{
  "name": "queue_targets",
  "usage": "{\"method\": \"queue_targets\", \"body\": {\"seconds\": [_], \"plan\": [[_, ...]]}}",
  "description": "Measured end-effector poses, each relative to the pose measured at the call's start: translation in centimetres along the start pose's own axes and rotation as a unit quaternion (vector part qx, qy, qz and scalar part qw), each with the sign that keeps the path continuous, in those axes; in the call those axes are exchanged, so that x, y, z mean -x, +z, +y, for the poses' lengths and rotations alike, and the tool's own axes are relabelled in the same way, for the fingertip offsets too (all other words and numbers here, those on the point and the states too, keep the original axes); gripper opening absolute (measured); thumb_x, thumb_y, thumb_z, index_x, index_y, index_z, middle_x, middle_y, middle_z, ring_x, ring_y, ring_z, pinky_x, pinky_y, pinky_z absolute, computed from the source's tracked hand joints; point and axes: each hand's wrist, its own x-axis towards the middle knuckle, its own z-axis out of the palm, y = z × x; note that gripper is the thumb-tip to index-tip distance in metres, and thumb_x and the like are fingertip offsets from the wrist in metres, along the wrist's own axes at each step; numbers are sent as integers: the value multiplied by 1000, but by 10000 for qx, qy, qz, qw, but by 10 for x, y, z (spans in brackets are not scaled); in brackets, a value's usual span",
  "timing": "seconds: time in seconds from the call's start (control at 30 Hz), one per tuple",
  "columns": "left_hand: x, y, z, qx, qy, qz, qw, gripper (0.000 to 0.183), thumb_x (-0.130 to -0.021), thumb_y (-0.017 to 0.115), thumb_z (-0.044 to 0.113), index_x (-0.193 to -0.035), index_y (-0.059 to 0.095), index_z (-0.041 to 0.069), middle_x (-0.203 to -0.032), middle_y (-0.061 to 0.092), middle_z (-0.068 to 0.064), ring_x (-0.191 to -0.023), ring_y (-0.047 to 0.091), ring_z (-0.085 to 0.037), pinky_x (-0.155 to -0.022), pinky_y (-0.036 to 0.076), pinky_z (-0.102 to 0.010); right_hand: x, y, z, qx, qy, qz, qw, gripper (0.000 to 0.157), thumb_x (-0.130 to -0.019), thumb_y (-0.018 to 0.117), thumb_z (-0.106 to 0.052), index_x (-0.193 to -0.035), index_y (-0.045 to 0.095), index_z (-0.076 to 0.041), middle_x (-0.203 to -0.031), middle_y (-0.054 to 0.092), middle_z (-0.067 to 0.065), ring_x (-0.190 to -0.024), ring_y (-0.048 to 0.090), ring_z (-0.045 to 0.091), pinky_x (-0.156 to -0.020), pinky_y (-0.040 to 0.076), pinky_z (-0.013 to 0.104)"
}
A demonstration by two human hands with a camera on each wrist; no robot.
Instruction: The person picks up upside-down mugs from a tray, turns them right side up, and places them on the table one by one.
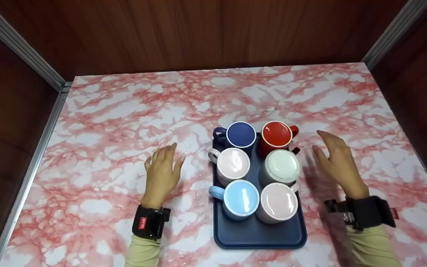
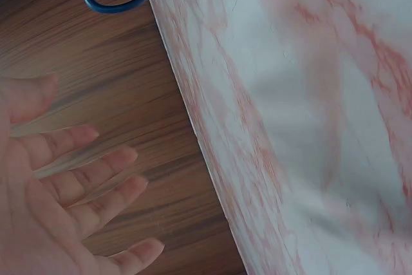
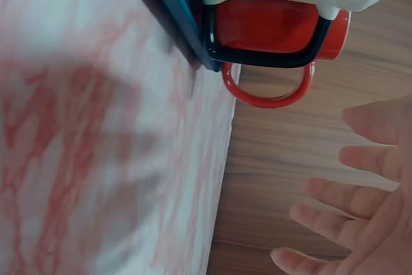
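Observation:
Several mugs stand close together in two columns on a dark blue tray (image 1: 260,237). The left column has a dark blue mug (image 1: 241,134), a pale pinkish mug (image 1: 233,163) and a light blue mug (image 1: 241,198). Opposite them are a red mug (image 1: 277,134), a mint mug (image 1: 282,165) with a black handle (image 3: 264,56), and a pale pink mug (image 1: 279,202). My left hand (image 1: 161,178) is spread in the air left of the tray, holding nothing. On the other side my right hand (image 1: 337,159) hovers, also bare, its fingertips nearest the red and mint mugs.
The tray lies on a table (image 1: 106,159) with a red-and-white marbled top. Brown wood-look panels (image 1: 213,33) close off the back and both sides, with metal strips (image 1: 24,44) at the corners. Mug handles stick out past both long sides of the tray.

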Motion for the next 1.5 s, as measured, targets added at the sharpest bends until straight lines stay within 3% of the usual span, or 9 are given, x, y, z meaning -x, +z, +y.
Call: {"method": "queue_targets", "body": {"seconds": [0.2,0.43,0.67,0.87,1.07,1.33,1.5], "plan": [[2,4,-1,168,182,241,9994,37,-90,58,24,-116,57,-2,-106,60,-19,-101,54,-35,-79,41,-52,-13,3,-2,-31,-141,-184,9997,33,-82,59,5,-114,54,13,-111,55,31,-100,49,44,-85,37,54],[4,8,-2,343,435,370,9978,29,-87,62,20,-105,62,-4,-86,64,-15,-80,60,-33,-67,47,-48,-34,9,-5,-90,-379,-476,9981,33,-80,59,10,-112,56,12,-102,58,29,-84,54,40,-71,43,49],[6,10,-1,443,326,167,9983,30,-88,61,22,-105,63,-3,-88,64,-16,-81,61,-34,-69,47,-47,-53,20,-5,30,-652,-822,9945,34,-76,57,15,-110,58,11,-101,55,26,-86,52,38,-72,44,47],[8,14,-1,553,357,77,9978,29,-88,61,20,-105,62,-3,-88,64,-17,-83,61,-33,-72,47,-47,-63,29,-5,-43,-888,-1011,9909,30,-71,55,19,-99,63,9,-89,56,21,-79,53,32,-69,44,42],[9,15,0,617,411,46,9972,28,-88,61,20,-105,63,-3,-89,64,-16,-83,61,-32,-73,46,-47,-67,32,-5,65,-1074,-1019,9890,31,-66,57,21,-88,67,2,-78,55,13,-70,52,26,-63,41,37],[9,14,1,759,528,102,9957,26,-87,62,18,-103,63,-3,-88,64,-16,-82,61,-30,-73,47,-45,-69,33,-2,305,-1250,-1143,9851,31,-58,60,21,-81,66,1,-72,55,11,-69,55,26,-62,44,39],[10,13,2,777,511,124,9956,26,-88,61,19,-103,63,-2,-88,64,-15,-83,61,-29,-72,46,-46,-68,31,-3,269,-1393,-1033,9845,26,-61,62,20,-78,64,1,-70,57,12,-68,57,28,-62,45,41]]}}
